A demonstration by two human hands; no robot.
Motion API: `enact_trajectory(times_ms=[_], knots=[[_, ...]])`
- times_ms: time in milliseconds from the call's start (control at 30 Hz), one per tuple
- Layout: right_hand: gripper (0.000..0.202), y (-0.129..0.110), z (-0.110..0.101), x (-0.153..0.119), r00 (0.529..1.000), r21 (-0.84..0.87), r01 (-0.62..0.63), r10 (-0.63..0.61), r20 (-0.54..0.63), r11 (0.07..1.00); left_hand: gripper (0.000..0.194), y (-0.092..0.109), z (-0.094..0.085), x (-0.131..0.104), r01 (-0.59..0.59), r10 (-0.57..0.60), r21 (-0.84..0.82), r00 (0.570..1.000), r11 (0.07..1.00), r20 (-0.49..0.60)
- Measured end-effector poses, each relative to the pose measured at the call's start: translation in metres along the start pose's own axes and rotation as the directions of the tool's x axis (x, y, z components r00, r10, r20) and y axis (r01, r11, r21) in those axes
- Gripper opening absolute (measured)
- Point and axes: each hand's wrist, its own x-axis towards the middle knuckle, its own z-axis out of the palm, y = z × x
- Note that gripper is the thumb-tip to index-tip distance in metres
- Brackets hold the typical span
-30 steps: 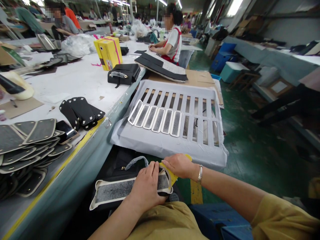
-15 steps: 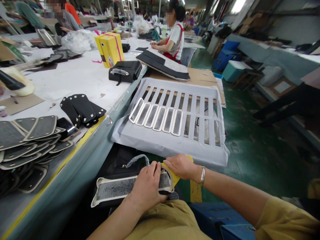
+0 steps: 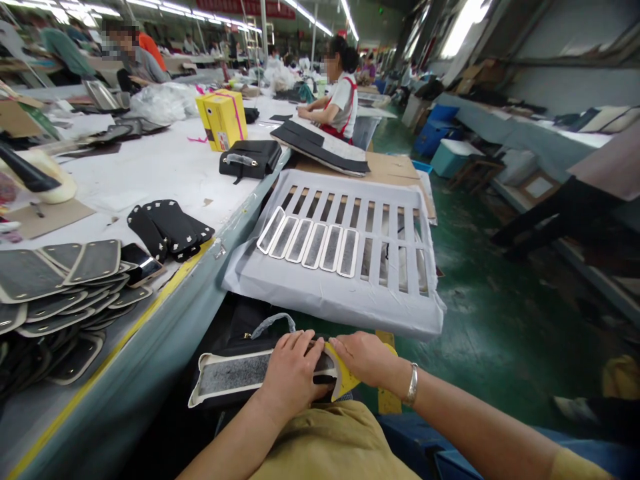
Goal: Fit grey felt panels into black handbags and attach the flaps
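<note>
A black bag [image 3: 235, 343] with a plastic-wrapped handle [image 3: 273, 321] lies across my lap. Along it runs a long grey panel [image 3: 230, 375] with a cream rim, its left corners flared. My left hand [image 3: 294, 370] is closed over the panel's right part, fingers across the top and the thumb hidden on the near side. At the right end, my right hand [image 3: 367, 360] grips a curved yellow piece [image 3: 346, 380] with a pale edge, bent up against the panel's end. My left fingertips are close to my right hand. Part of the panel is hidden under my left hand.
A cloth-covered slotted rack [image 3: 320, 303] ahead carries several cream-rimmed grey strips [image 3: 315, 245]. The table on the left holds stacked grey panels [image 3: 93, 260], black pieces [image 3: 173, 227], a phone [image 3: 143, 267], a black bag [image 3: 250, 159] and a yellow box [image 3: 223, 120]. A co-worker [image 3: 343, 100] sits beyond.
The view has tilted up a little. My right hand and the yellow piece stay at the panel's right end, with the yellow piece now curving further down over it. My left hand keeps its grip.
</note>
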Motion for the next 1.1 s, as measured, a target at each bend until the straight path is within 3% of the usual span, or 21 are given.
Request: enact_trajectory(times_ms=[67, 133, 200, 267, 333, 433, 533, 667, 833, 967, 1100], knots=[[0.046, 0.000, 0.000, -0.002, 0.999, 0.011, 0.030, -0.030, 0.030, 0.999, 0.059, 0.000, -0.002, -0.002, 0.003, -0.004, 0.005, 1.000, 1.000, 0.005], [0.040, 0.004, -0.003, 0.000, 0.987, 0.029, 0.138, -0.140, 0.080, 0.990, 0.060, -0.001, -0.002, -0.003, -0.005, 0.005, 0.006, 1.000, 1.000, 0.002], [0.036, 0.012, -0.009, 0.003, 0.957, 0.065, 0.250, -0.257, 0.136, 0.966, 0.068, -0.003, -0.002, -0.003, -0.014, 0.014, -0.005, 1.000, 1.000, -0.021], [0.041, 0.020, -0.017, 0.003, 0.939, 0.132, 0.281, -0.301, 0.165, 0.951, 0.077, -0.005, 0.000, -0.003, -0.012, 0.012, -0.017, 0.999, 1.000, -0.045], [0.055, 0.028, -0.023, -0.001, 0.959, 0.252, 0.200, -0.242, 0.148, 0.947, 0.081, -0.005, 0.001, -0.001, 0.002, -0.002, -0.009, 0.999, 1.000, -0.043], [0.064, 0.032, -0.019, -0.010, 0.995, 0.457, -0.021, -0.024, 0.092, 0.889, 0.078, -0.002, 0.000, 0.001, 0.008, -0.010, 0.041, 1.000, 0.999, 0.027], [0.064, 0.027, -0.004, -0.015, 0.989, 0.518, -0.143, 0.139, 0.047, 0.843, 0.079, 0.001, -0.002, 0.003, -0.011, 0.002, 0.095, 0.995, 0.995, 0.095], [0.056, 0.018, 0.012, -0.013, 0.981, 0.498, -0.172, 0.195, 0.005, 0.850, 0.077, 0.000, -0.004, 0.003, -0.054, 0.041, 0.138, 0.994, 0.989, 0.099], [0.048, 0.024, 0.010, -0.011, 0.968, 0.463, -0.169, 0.234, -0.087, 0.870, 0.079, 0.000, -0.008, 0.000, -0.097, 0.083, 0.182, 0.993, 0.979, 0.081], [0.057, 0.028, 0.013, -0.016, 0.946, 0.462, -0.200, 0.293, -0.138, 0.864, 0.077, 0.006, -0.014, 0.005, -0.106, 0.066, 0.244, 0.984, 0.964, 0.167], [0.052, 0.018, 0.021, -0.028, 0.937, 0.421, -0.210, 0.305, -0.173, 0.882, 0.077, 0.008, -0.015, 0.007, -0.087, 0.040, 0.220, 0.977, 0.972, 0.211]])
